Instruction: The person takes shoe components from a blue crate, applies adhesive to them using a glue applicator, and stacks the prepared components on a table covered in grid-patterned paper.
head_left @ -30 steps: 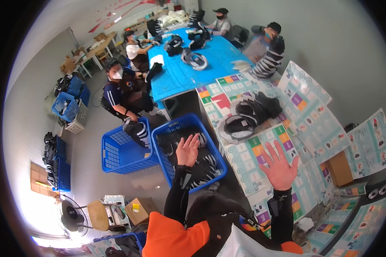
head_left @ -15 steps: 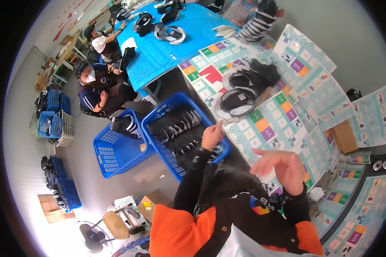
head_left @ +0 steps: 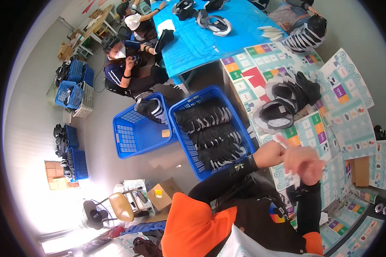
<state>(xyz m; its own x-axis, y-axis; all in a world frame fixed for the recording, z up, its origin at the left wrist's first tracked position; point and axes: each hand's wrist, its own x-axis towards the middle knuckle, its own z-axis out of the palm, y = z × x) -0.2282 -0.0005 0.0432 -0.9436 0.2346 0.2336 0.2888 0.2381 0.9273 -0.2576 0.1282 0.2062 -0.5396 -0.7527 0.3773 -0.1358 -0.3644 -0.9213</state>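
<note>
My left hand [head_left: 269, 155] and my right hand [head_left: 304, 165] meet in front of my chest, over the near edge of the sheet-covered table [head_left: 283, 175]. The left hand's fingers are mostly hidden behind the right. Motion blurs the right hand, though one finger or thumb sticks up from it; I cannot make out anything held. Just beyond my hands, black-and-grey shoes [head_left: 276, 115] lie on the printed sheets, with pale rims around their openings. To the left, a blue crate [head_left: 196, 165] holds rows of black shoes [head_left: 214, 137] with light stripes.
Another blue crate [head_left: 128, 143] stands on the floor, a shoe [head_left: 152, 110] at its corner. A seated masked person [head_left: 124, 70] works beside the blue-covered table [head_left: 193, 51]. A stack of striped shoes [head_left: 302, 38] rests at the far right. Cardboard boxes [head_left: 163, 192] and a fan [head_left: 94, 214] are at lower left.
My hands were apart and have come together. The left hand has moved right, away from the shoes' near side. The whole view has shifted, so the surroundings sit further right.
</note>
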